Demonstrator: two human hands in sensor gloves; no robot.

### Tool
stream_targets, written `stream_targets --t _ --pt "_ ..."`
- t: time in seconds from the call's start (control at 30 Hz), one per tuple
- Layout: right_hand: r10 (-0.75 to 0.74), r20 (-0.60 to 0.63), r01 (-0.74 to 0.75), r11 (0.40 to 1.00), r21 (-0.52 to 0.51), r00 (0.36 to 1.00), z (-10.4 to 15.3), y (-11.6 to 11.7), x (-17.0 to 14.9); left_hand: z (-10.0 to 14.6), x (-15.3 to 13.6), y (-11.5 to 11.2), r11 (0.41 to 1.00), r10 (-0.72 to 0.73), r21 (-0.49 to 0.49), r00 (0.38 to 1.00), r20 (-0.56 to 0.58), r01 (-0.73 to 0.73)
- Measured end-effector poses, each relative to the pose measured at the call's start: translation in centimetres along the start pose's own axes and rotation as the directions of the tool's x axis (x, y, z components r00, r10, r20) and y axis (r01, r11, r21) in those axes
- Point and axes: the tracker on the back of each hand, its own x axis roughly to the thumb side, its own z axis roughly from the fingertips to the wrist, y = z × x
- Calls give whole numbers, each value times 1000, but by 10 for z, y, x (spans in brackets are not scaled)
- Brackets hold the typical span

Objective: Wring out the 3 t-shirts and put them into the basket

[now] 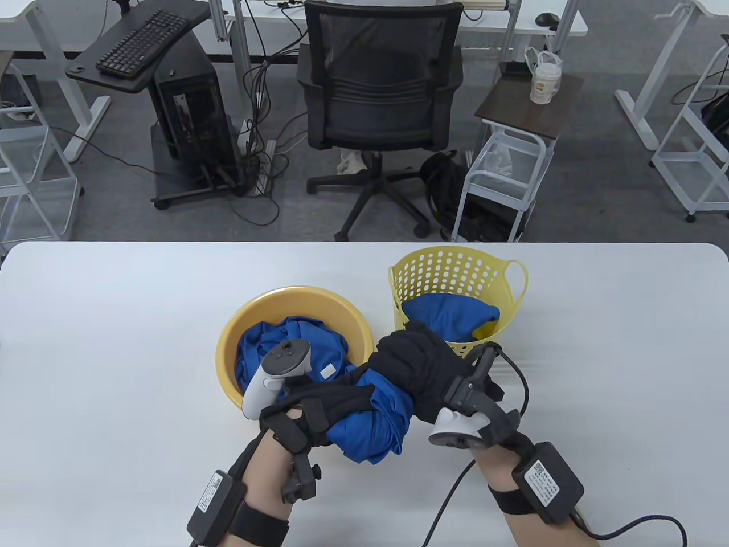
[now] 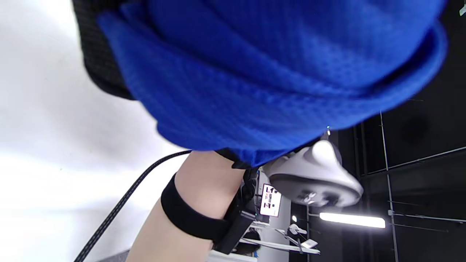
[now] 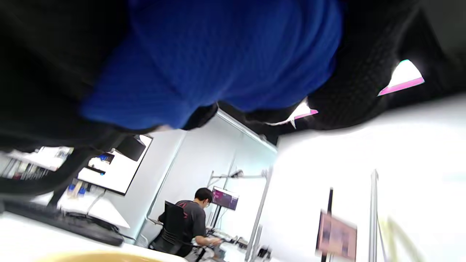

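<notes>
Both my left hand (image 1: 302, 407) and right hand (image 1: 424, 364) gripped a twisted blue t-shirt (image 1: 373, 424) just in front of the yellow basin (image 1: 233, 342), to wring it near the basket (image 1: 455, 268)

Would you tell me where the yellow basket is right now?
In the table view, the yellow basket stands right of centre, beside the yellow basin, just beyond the right hand.

bright even light, wrist views perhaps blurred

Probably an office: mesh chair (image 1: 380, 80), keyboard (image 1: 141, 43), desktop tower (image 1: 191, 111).
</notes>
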Motion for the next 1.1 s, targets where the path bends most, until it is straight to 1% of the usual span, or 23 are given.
stream_targets --t 0.03,0.07,0.1,0.13,0.2,0.23,0.3,0.37,0.4,0.47,0.5,0.6,0.63,0.7,0.77,0.8,0.87,0.93,0.97,1.0,1.03,1.07,1.1 --pt "-52 -38 52 999 2 998 2 3 -4 1 1 0 1000 -8 23 1000 3 8" --pt "-35 -68 35 999 5 997 2 5 -8 2 2 0 999 -7 47 1000 8 7" --pt "0 -103 4 999 32 995 2 6 -10 2 2 0 998 -8 69 1000 11 8" --pt "71 -143 -59 995 86 987 1 8 -11 1 3 -1 993 -31 111 999 15 29" --pt "186 -151 -178 982 66 971 2 10 -11 -3 6 -6 974 -152 175 988 27 145" --pt "212 -169 -198 975 97 963 2 11 -12 -4 9 -9 958 -210 201 978 9 204" --pt "236 -206 -212 968 135 950 2 13 -14 -6 14 -17 898 -354 266 934 -39 351" --pt "282 -224 -249 955 163 933 2 13 -15 -9 18 -26 829 -476 294 876 -74 476" --pt "298 -243 -259 949 181 923 1 13 -16 -11 21 -31 772 -551 316 828 -104 552" --pt "313 -259 -265 942 205 914 1 11 -17 -15 24 -41 677 -646 350 751 -137 647" --pt "329 -269 -271 935 231 905 1 9 -18 -17 25 -47 643 -672 364 725 -154 674" --pt "368 -282 -299 919 257 886 0 5 -17 -19 25 -54 592 -705 395 689 -170 703" --pt "386 -288 -312 910 272 876 -1 6 -15 -19 26 -55 567 -715 400 671 -195 720" --pt "408 -307 -320 899 298 860 -4 9 -11 -17 29 -55 461 -746 433 603 -283 774" --pt "419 -318 -324 894 310 850 -6 10 -6 -17 29 -46 372 -794 423 519 -316 826" --pt "437 -288 -339 880 334 852 -9 12 -1 -16 26 -39 280 -829 429 442 -344 859" --pt "455 -268 -347 864 365 849 -12 17 8 -13 21 -31 181 -842 445 372 -391 877" --pt "375 -299 -262 897 357 877 -12 19 10 -8 20 -25 110 -848 451 321 -423 886" --pt "293 -336 -177 925 335 895 -12 19 9 -4 21 -22 39 -854 452 265 -448 891" --pt "236 -367 -121 943 310 900 -12 19 9 -1 23 -20 -1 -864 453 228 -450 891" --pt "199 -390 -86 954 288 899 -12 18 9 1 24 -21 -22 -864 462 216 -455 887" --pt "144 -425 -39 969 245 894 -11 17 7 3 27 -25 -82 -861 475 178 -477 876" --pt "88 -453 9 978 209 887 -10 17 5 4 29 -27 -118 -862 474 147 -486 872"
